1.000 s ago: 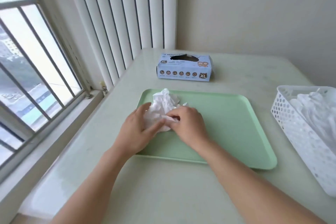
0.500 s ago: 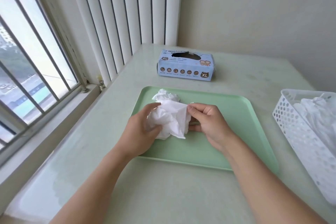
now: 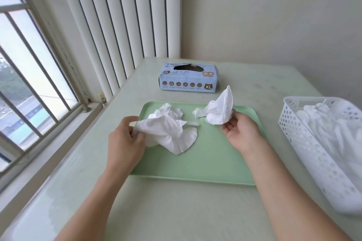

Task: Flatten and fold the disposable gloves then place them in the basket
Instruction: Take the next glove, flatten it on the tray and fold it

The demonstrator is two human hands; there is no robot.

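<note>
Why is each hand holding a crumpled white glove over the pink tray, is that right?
Almost. The head view shows the tray is light green, not pink. The rest holds: the left hand pinches one crumpled white glove and the right hand holds another crumpled white glove over it.

only readable thing in front of me is "xl", printed twice on the light blue cardboard glove box (image 3: 188, 79); the rest of its print is too blurry.

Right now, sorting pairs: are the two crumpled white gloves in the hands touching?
Apart. Head view shows green tray between left glove and right glove.
</note>
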